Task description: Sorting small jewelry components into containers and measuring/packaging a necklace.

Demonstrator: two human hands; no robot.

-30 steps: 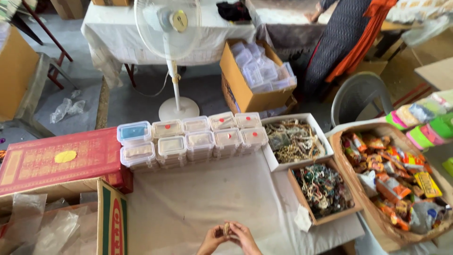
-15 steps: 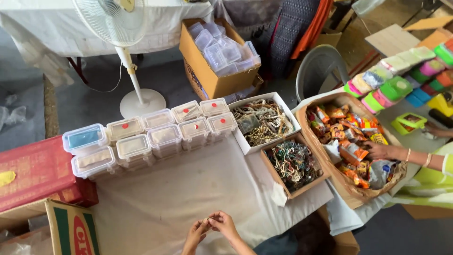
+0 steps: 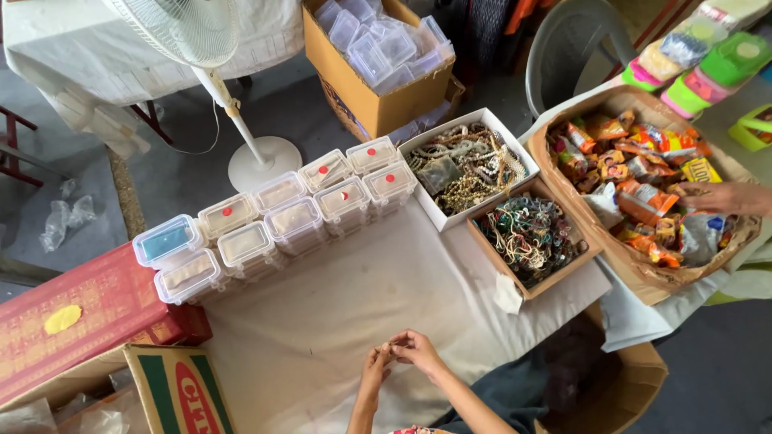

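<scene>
My left hand (image 3: 375,366) and my right hand (image 3: 416,351) meet over the white cloth-covered table (image 3: 322,321) at the bottom centre. Their fingertips pinch together on a small item (image 3: 389,347) too tiny to make out. Beyond them stand two rows of clear lidded plastic boxes (image 3: 277,225). To the right, a white box of chains and beads (image 3: 465,165) and a brown box of coloured bangles and threads (image 3: 527,237) sit open, both out of my hands' reach.
Another person's hand (image 3: 716,197) rests in a cardboard box of snack packets (image 3: 635,185) at the right. A red flat box (image 3: 80,313) and a printed carton (image 3: 181,390) lie at the left. A standing fan (image 3: 241,120) and a carton of empty containers (image 3: 378,56) stand behind.
The view has swung so the table sits more to the left. Another person's hand has come into the snack box. My hands stay pinched together.
</scene>
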